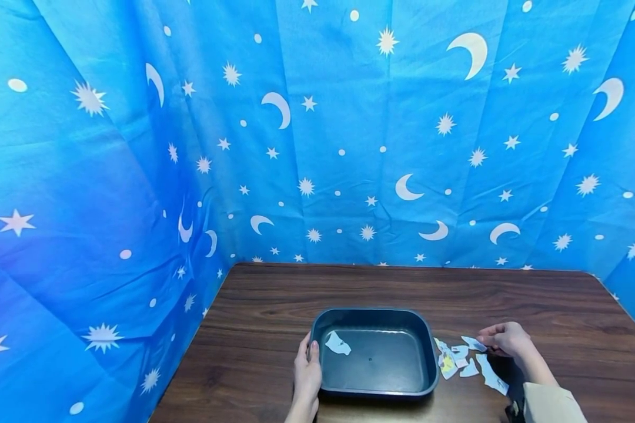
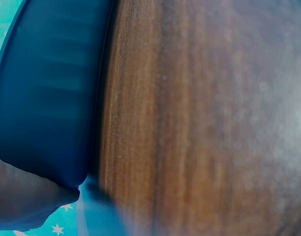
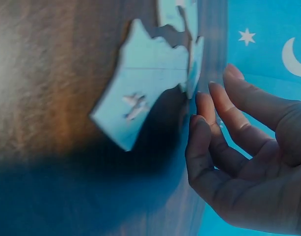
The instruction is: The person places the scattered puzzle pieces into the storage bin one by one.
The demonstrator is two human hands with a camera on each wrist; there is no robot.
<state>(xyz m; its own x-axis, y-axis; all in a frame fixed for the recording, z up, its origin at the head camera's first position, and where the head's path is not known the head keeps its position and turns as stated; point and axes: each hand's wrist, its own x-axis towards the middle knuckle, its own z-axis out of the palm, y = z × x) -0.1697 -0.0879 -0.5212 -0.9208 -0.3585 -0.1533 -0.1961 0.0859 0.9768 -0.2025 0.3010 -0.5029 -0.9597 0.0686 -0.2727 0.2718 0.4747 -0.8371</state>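
A dark rectangular plastic tub [image 1: 373, 393] with rounded corners stands on the table. My left hand [image 1: 308, 373] grips its left wall, the thumb over the rim and the fingers outside; in the left wrist view, part of that hand [image 2: 27, 196] shows below the tub's wall [image 2: 47, 93]. Inside the tub lies one pale, jagged-edged flat piece [image 1: 338, 343]. My right hand [image 1: 508, 339] is at the outer end of a similar piece [image 1: 473, 343] right of the tub. From the right wrist, the thumb and fingers [image 3: 199, 135] appear parted, beside the pieces, with nothing visibly between them.
Several more flat pieces lie by the tub's right wall, including a yellow-marked one [image 1: 447, 364] and a long one [image 1: 491, 376] with a small printed picture. The brown wood-grain table [image 1: 275, 294] ends at a blue star-and-moon curtain [image 1: 349, 147] behind and at the left.
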